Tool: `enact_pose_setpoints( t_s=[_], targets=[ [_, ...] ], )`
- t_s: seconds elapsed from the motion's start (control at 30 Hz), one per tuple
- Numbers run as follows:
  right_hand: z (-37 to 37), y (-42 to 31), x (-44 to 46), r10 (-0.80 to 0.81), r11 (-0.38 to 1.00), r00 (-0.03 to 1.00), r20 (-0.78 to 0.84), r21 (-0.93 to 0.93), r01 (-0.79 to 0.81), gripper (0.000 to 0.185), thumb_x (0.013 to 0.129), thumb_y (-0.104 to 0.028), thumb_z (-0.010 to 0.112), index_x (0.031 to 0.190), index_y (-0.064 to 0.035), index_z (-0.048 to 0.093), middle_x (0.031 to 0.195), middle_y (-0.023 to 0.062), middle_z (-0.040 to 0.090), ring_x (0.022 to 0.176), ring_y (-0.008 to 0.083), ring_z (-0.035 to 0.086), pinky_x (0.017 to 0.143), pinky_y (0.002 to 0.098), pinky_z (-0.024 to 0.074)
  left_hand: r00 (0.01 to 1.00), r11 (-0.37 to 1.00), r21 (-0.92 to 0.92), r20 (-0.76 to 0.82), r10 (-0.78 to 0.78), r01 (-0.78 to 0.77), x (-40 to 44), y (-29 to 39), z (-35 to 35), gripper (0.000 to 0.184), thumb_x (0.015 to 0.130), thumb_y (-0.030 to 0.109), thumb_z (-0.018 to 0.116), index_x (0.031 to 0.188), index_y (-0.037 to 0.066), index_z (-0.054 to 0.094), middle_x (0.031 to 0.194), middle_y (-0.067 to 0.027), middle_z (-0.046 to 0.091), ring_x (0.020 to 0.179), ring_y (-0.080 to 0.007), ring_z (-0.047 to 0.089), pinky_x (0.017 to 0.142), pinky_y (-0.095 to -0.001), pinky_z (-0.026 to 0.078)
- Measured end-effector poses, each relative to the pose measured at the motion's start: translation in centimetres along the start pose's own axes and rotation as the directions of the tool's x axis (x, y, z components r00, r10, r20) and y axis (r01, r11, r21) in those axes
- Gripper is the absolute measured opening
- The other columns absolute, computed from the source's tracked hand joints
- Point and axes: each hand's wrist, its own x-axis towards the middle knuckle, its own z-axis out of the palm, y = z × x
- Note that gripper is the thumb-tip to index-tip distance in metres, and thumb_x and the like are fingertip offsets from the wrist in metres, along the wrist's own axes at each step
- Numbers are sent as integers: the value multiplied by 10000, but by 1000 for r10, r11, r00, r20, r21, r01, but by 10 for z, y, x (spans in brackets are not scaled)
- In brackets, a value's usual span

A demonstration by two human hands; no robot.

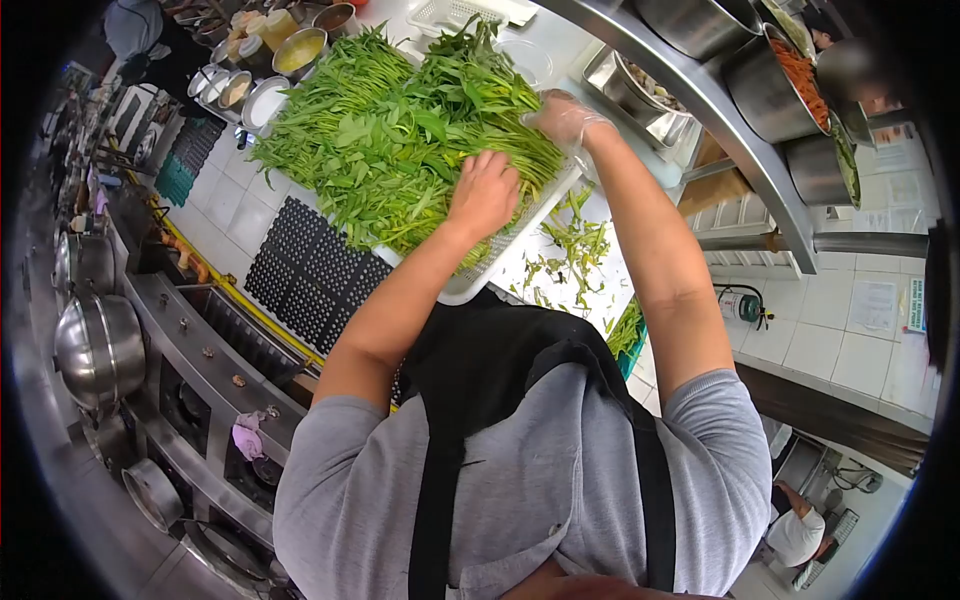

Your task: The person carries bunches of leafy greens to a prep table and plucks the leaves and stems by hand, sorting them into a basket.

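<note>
A large heap of leafy greens [400, 140] with long stems fills a white plastic basket [535, 222]. My left hand [486, 192] is bare and rests on the near part of the heap, its fingers partly bent among the leaves; whether it grips any is unclear. At the right end of the basket, my right hand [560, 118] wears a clear plastic glove and touches the cut ends of the stems. Its fingertips are hard to make out. Loose leaves and stem scraps [580, 240] lie on the white surface beside the basket.
Metal bowls and containers [300, 52] stand beyond the heap at the left. A metal shelf [735, 125] with steel pots [775, 85] runs along the right. Stoves and pans [100, 350] line the far left. Another person [797, 532] is at the lower right.
</note>
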Motion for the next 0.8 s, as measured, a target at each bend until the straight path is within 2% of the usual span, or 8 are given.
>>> enact_pose_setpoints(
  t_s=[0.13, 0.2, 0.23, 0.27, 0.37, 0.57, 0.6, 0.8],
  targets=[
    [4, 6, 14, -71, 996, 995, 74, -54, 75, 598, 901, -502, 803, 1181, 27, 797, 1166, 277, 792, 1052, 374, 786, 941, 448, 600, 967, 999, 33, -254, 4, 5, 40, -4, 17, 309, 918, 126, 678, 1192, -10, 721, 1363, -199, 666, 1362, -404, 546, 1145, -531, 432],
    [16, 11, 27, -57, 961, 967, 249, -250, 121, 569, 940, -514, 770, 1229, -24, 796, 1253, 229, 783, 1107, 348, 754, 995, 484, 575, 989, 991, 66, -97, -107, 114, 42, -7, 12, 393, 898, 101, 668, 1271, -18, 697, 1414, -210, 658, 1386, -420, 538, 1161, -551, 431],
    [70, 75, 101, -404, 710, 828, 390, -437, 552, 597, 931, -554, 764, 1295, -82, 791, 1366, 198, 750, 1225, 341, 718, 1061, 511, 553, 987, 989, 36, -88, -137, 141, 40, -11, 19, 441, 929, 165, 686, 1342, 10, 682, 1469, -197, 644, 1435, -405, 530, 1203, -550, 407],
    [34, 36, 44, -71, 915, 977, 201, -377, 144, 663, 939, -582, 741, 1372, -80, 752, 1454, 210, 699, 1329, 359, 662, 1139, 523, 512, 983, 982, 68, -60, -171, 175, 46, -12, 20, 533, 905, 188, 733, 1404, 16, 658, 1500, -199, 631, 1441, -408, 530, 1222, -556, 391],
    [44, 18, 15, 9, 952, 998, 61, -306, 10, 689, 850, -484, 843, 1337, -7, 748, 1482, 253, 667, 1368, 384, 651, 1125, 509, 538, 993, 989, 99, 21, -114, 112, 34, -22, 21, 604, 875, 166, 758, 1451, 30, 638, 1543, -197, 576, 1432, -396, 507, 1211, -563, 389],
    [45, 8, 16, 44, 979, 999, -14, -198, -46, 318, 864, -204, 760, 1114, -31, 852, 1179, 227, 807, 1115, 342, 790, 939, 459, 631, 969, 992, -28, 212, 126, -123, 28, 5, 20, 456, 907, 132, 695, 1331, -34, 676, 1388, -210, 636, 1337, -396, 554, 1145, -531, 424],
    [38, 4, 18, 3, 947, 995, 104, -320, 31, 301, 858, -209, 767, 1083, -32, 860, 1145, 220, 815, 1073, 328, 799, 915, 459, 634, 964, 964, -27, 9, 264, -264, 27, 3, 33, 431, 912, 142, 690, 1303, -39, 691, 1357, -218, 651, 1326, -409, 564, 1141, -534, 433],
    [18, -4, 8, -72, 956, 995, 70, -279, 89, 287, 840, -139, 740, 1041, 46, 830, 1061, 281, 804, 998, 366, 813, 835, 485, 643, 985, 985, 33, -19, 171, -171, 40, -3, 51, 321, 958, 141, 652, 1217, -33, 731, 1352, -240, 658, 1317, -425, 572, 1127, -547, 467]
  ],
)
